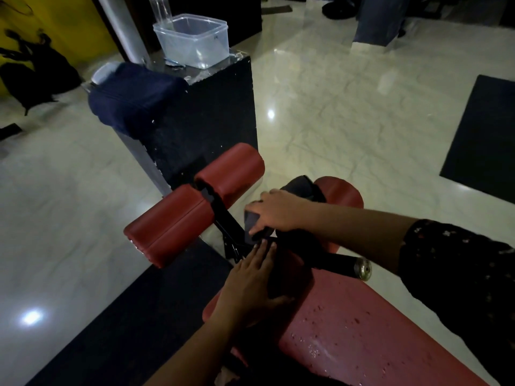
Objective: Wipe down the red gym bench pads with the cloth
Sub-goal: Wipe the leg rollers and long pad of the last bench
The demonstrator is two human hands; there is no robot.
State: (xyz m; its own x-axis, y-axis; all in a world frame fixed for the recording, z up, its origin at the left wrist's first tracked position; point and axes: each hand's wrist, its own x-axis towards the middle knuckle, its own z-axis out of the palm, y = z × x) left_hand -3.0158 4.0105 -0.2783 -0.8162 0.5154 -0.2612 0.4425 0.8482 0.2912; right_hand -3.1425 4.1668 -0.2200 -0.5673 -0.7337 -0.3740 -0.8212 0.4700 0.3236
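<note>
The long seat pad (362,330) is red vinyl. It lies flat at lower right and is speckled with water drops. Beyond its end, two red cylindrical pads sit end to end on a black bar: the nearer roller (164,227), wet at its outer end, and the farther roller (231,171). A third red roller (345,193) shows at right. The dark cloth (252,222) lies bunched between the rollers and the seat pad, pinched by the right hand (276,210). Its full extent is lost in shadow.

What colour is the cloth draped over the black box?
The draped cloth is navy blue, clearest in the head view.
</note>
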